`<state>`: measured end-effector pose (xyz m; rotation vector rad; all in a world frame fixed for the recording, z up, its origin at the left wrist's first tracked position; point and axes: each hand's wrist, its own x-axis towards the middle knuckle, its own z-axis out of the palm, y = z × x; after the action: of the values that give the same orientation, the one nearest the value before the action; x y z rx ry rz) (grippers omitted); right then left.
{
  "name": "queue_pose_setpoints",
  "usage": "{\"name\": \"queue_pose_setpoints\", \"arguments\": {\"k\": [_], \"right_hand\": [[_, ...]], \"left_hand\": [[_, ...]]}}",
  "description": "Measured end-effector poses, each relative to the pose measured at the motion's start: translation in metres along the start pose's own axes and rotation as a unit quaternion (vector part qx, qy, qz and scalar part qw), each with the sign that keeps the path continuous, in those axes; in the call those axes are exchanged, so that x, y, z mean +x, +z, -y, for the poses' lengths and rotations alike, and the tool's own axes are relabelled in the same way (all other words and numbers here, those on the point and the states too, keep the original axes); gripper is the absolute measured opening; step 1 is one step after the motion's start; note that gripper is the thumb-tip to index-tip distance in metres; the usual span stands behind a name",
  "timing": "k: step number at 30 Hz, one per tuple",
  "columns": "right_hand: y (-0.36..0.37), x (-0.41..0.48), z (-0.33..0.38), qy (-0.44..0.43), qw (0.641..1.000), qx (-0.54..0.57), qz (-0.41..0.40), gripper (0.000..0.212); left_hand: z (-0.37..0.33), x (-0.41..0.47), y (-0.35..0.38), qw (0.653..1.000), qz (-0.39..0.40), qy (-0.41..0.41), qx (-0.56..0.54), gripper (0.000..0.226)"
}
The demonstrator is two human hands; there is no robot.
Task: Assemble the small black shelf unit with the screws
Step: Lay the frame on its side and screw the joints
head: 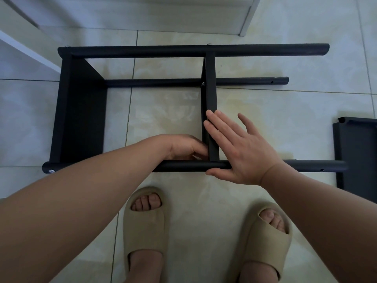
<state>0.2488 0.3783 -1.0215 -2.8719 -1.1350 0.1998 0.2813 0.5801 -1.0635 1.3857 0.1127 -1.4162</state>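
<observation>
lying on its side on the tiled floor [26,123] is the black shelf unit [81,111] | left hand [183,148] is tucked inside the frame at the middle panel [210,92], fingers curled, grip not discernible | right hand [240,152] is laid flat, fingers straight, on that panel and the near tube [310,165] | loose black panel [359,156] is seen far right

Home interior, worked at floor level; glossy pale floor tiles [275,123] with thin grout lines; beige foam slides [144,227] on bare feet; white cabinet base [183,15] along the floor's far edge; half-built black shelf unit [79,111] lies flat on the tiles.
</observation>
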Motion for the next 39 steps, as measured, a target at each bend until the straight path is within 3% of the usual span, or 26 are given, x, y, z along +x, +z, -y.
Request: {"name": "queue_pose_setpoints", "arguments": {"k": [3,5,8,12,14,17,22,26,28,34,39], "right_hand": [[0.0004,0.0000,-0.0001,0.000,1.000,0.001,-0.003,0.101],[0.0005,0.0000,0.0001,0.000,1.000,0.002,-0.004,0.101],[0.0002,0.0002,-0.0001,0.000,1.000,0.002,-0.003,0.101],[-0.0002,0.0002,-0.0002,0.000,1.000,0.002,0.001,0.102],[-0.0006,0.0004,-0.0003,0.000,1.000,0.002,0.003,0.102],[-0.0009,0.0005,-0.0003,0.000,1.000,0.004,-0.001,0.101],[-0.0003,0.0006,0.0004,-0.001,1.000,0.008,-0.004,0.101],[-0.0009,0.0005,-0.0002,0.000,1.000,0.004,-0.001,0.101],[-0.0008,0.0008,-0.0001,0.000,1.000,0.004,-0.001,0.101],[-0.0008,0.0008,-0.0006,0.000,1.000,0.005,-0.003,0.101],[0.0005,0.0012,-0.0003,-0.002,1.000,0.005,-0.008,0.101]], "left_hand": [[-0.0014,-0.0014,-0.0001,1.000,-0.008,0.010,0.004,0.023],[-0.0015,-0.0019,0.0003,1.000,-0.014,0.013,-0.012,0.007],[-0.0003,-0.0015,-0.0013,0.998,-0.006,0.010,-0.057,0.027],[0.0020,0.0000,-0.0036,0.993,0.027,0.017,-0.110,0.023],[0.0017,0.0004,-0.0027,0.997,0.024,0.008,-0.077,0.015],[-0.0010,-0.0017,-0.0001,1.000,0.012,0.001,0.002,0.022],[0.0033,0.0010,-0.0038,0.999,-0.010,0.023,-0.025,0.039],[0.0012,0.0002,-0.0023,0.998,-0.003,0.024,-0.063,0.010],[0.0017,0.0026,-0.0028,0.996,-0.006,0.017,-0.082,0.022],[-0.0030,-0.0022,0.0012,1.000,0.000,0.023,-0.005,0.019],[0.0013,0.0002,-0.0020,0.999,-0.023,0.028,-0.030,0.015]]}}
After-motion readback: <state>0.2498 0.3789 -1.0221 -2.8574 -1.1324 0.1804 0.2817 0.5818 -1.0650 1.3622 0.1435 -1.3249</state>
